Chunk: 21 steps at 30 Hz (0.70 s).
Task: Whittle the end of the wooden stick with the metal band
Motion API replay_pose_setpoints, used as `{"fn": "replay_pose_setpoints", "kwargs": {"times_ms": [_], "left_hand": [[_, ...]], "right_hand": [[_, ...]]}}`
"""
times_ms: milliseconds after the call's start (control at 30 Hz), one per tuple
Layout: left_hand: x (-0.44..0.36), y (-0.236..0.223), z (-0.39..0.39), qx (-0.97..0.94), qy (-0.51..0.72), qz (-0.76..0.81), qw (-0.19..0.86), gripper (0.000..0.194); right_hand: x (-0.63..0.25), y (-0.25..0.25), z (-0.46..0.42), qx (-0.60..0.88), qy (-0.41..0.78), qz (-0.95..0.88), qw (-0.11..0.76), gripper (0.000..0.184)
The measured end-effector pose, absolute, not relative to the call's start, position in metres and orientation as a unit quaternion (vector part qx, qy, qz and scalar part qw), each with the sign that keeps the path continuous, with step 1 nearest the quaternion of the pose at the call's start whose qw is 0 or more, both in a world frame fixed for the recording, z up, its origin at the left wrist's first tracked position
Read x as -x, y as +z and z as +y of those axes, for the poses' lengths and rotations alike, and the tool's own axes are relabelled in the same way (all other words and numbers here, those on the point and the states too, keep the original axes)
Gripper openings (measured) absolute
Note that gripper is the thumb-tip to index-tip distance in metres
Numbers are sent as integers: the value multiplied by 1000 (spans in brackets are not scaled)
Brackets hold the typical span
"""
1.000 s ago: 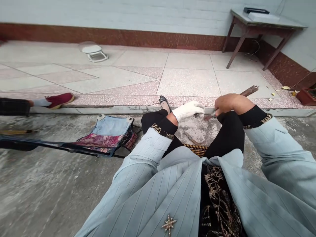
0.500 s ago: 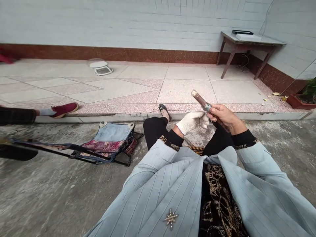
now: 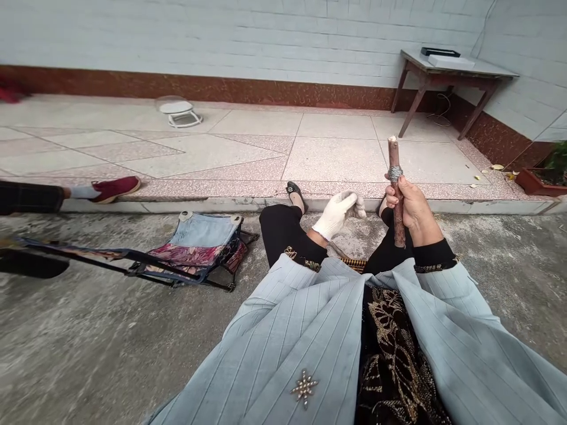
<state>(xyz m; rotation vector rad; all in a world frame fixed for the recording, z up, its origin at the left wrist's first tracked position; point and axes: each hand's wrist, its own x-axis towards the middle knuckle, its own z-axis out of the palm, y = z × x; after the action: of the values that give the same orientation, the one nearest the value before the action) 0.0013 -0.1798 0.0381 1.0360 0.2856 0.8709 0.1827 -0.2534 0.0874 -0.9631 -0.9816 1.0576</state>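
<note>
Just now the stick (image 3: 399, 227) has swung up to near vertical; half a second ago it leaned left, with its wire wrap (image 3: 394, 173) right by the glove. Wrap now sits just above the right thumb, upper part of the stick, apart from the left hand (image 3: 340, 213). My read: wrap is in plain view and the left fingers aren't on it at this instant; it looks snug, no loose turns that I can make out.

Right hand (image 3: 414, 209), bare: grasping the stick, thumb and fingers around it, lower end poking out below. Left, in a white glove: fingers curled in near the thumb. Can't tell if a strand is pinched there, too small. Stick is over the right knee, in front of the lap.

Containers: planter (image 3: 538, 184), far right on the ledge, holds soil plus a green plant (image 3: 559, 158). Black case (image 3: 440, 52) and white box (image 3: 450, 61) on the table (image 3: 481, 66), contents not readable. Woven piece (image 3: 355, 264) between the knees, mostly hidden; can't tell if it's a basket.
</note>
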Motion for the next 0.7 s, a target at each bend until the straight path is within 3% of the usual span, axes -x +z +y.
{"fn": "replay_pose_setpoints", "kwargs": {"times_ms": [200,467,700], "left_hand": [[3,43,-175,-416,543,207,699,24],[1,43,-177,-401,570,205,687,26],[4,49,-184,-452,538,170,691,25]], "right_hand": [[-185,102,-261,436,388,-405,704,42],[-198,111,-267,417,279,-368,783,42],[-215,117,-276,429,221,-360,799,44]]}}
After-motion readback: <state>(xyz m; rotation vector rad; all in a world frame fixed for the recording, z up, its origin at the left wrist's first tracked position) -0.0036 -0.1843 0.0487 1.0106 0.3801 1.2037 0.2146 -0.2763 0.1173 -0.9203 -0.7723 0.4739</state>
